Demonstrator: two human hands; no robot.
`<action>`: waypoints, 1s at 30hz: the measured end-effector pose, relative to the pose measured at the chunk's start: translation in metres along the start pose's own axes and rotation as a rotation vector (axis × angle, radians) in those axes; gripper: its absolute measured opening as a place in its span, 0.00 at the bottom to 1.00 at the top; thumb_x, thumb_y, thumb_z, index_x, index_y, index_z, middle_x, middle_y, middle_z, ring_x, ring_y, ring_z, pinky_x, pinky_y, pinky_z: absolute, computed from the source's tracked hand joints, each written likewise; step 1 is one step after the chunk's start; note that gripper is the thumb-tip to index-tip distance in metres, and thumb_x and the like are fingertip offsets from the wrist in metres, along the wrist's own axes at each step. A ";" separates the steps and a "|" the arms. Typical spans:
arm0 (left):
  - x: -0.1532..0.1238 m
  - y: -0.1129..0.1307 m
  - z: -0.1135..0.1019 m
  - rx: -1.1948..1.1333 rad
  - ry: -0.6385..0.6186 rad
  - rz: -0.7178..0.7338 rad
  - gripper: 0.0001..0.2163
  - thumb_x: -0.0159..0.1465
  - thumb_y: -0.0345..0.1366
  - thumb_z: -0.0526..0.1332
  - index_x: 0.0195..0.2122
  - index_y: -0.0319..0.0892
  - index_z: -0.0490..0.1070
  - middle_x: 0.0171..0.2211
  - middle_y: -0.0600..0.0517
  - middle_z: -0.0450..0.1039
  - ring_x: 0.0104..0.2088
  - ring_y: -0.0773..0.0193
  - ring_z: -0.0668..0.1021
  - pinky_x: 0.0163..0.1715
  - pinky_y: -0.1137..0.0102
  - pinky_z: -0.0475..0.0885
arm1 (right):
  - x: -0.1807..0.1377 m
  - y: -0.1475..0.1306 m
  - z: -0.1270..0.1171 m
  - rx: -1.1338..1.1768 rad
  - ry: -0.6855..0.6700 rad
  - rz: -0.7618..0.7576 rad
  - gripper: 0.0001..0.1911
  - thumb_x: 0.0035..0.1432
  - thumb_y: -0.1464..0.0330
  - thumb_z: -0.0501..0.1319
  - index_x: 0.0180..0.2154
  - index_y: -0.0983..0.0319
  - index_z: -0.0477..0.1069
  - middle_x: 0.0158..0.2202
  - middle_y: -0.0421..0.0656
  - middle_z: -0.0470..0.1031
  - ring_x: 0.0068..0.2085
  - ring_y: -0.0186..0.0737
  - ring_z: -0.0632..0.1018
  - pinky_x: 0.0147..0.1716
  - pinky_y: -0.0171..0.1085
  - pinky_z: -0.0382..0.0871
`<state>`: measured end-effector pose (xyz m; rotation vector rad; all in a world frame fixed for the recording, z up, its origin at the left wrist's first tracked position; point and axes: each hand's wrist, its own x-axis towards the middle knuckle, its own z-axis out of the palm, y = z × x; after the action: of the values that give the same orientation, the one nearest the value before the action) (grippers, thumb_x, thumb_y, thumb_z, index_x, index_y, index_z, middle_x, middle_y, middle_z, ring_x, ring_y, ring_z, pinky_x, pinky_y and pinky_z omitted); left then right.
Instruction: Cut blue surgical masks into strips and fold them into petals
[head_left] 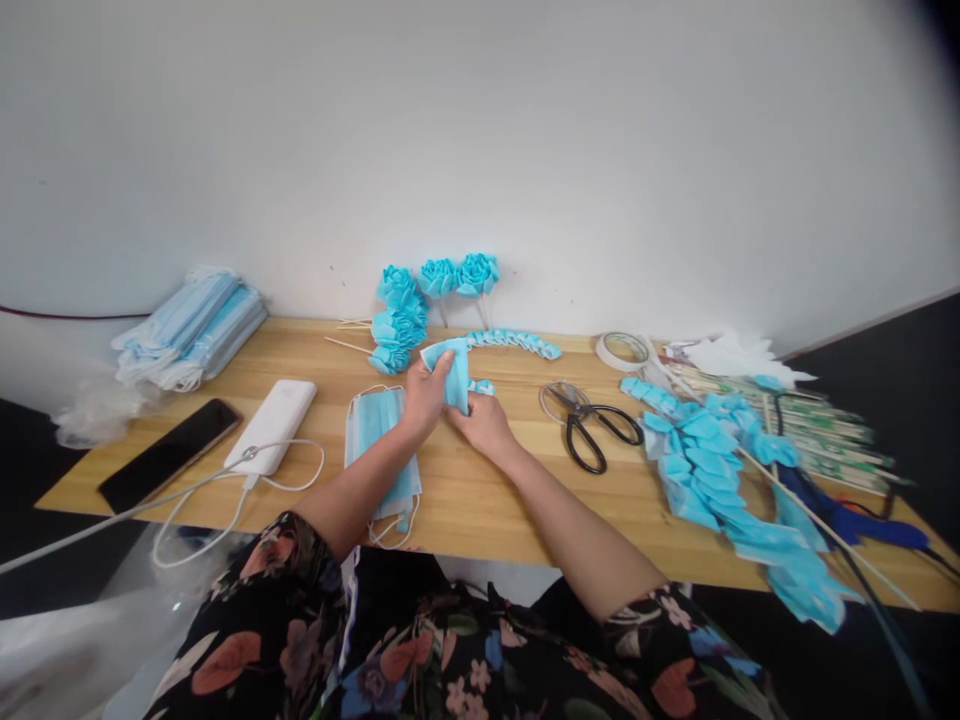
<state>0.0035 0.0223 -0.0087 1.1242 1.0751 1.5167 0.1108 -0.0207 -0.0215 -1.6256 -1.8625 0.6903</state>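
A folded piece of light blue mask fabric [456, 372] is held up between both hands over the middle of the table. My left hand [424, 396] is closed on its left side, thumb on top. My right hand [484, 426] grips the lower edge, its fingertips partly hidden behind the cloth. Under my left forearm lies a blue face mask [373, 430] with white ear loops. Just beyond the hands, a curved row of small folded blue pieces [517, 343] rests on the wood. Blue fabric roses [401, 325] on thin sticks stand and lie by the wall.
Black-handled scissors [589, 425] and a tape roll [622, 350] lie to the right. Further right are blue petal strips [697, 470] and a blue-handled tool [862, 525] with a cord. At left sit a mask stack [199, 325], a phone [171, 455] and a cabled power bank [274, 425].
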 end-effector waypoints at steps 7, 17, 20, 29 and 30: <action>0.008 -0.004 -0.005 0.066 0.080 0.014 0.16 0.56 0.49 0.65 0.31 0.40 0.72 0.27 0.54 0.71 0.28 0.66 0.71 0.31 0.71 0.69 | -0.014 -0.012 -0.032 -0.300 -0.195 -0.212 0.11 0.61 0.61 0.59 0.35 0.60 0.77 0.35 0.45 0.80 0.35 0.42 0.77 0.29 0.34 0.57; 0.001 0.002 -0.001 0.041 0.012 -0.019 0.16 0.54 0.49 0.65 0.28 0.41 0.70 0.26 0.53 0.70 0.27 0.65 0.71 0.31 0.70 0.69 | -0.087 0.057 -0.142 -0.567 0.217 0.061 0.15 0.64 0.66 0.57 0.49 0.61 0.74 0.44 0.49 0.80 0.45 0.48 0.78 0.41 0.40 0.67; 0.000 0.003 0.000 0.042 0.004 -0.017 0.16 0.53 0.49 0.65 0.28 0.41 0.69 0.25 0.54 0.69 0.27 0.66 0.70 0.30 0.70 0.68 | -0.099 0.084 -0.139 -0.644 0.208 0.151 0.22 0.62 0.64 0.58 0.56 0.66 0.68 0.48 0.55 0.78 0.47 0.53 0.78 0.45 0.44 0.68; 0.001 0.001 -0.001 0.032 -0.018 -0.035 0.18 0.52 0.51 0.66 0.29 0.39 0.70 0.24 0.55 0.68 0.26 0.66 0.70 0.29 0.70 0.67 | -0.101 0.084 -0.103 -0.618 0.190 0.033 0.24 0.58 0.68 0.60 0.56 0.66 0.68 0.52 0.55 0.75 0.53 0.54 0.74 0.52 0.48 0.66; 0.002 0.001 -0.001 0.032 -0.018 -0.035 0.18 0.52 0.51 0.66 0.28 0.39 0.70 0.24 0.55 0.68 0.26 0.66 0.70 0.29 0.70 0.67 | -0.101 0.083 -0.101 -0.605 0.195 0.027 0.24 0.58 0.68 0.60 0.56 0.66 0.68 0.51 0.55 0.75 0.52 0.54 0.74 0.52 0.48 0.66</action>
<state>0.0020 0.0235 -0.0077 1.1332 1.1047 1.4640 0.2500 -0.1084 -0.0166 -1.9949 -2.0156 -0.0476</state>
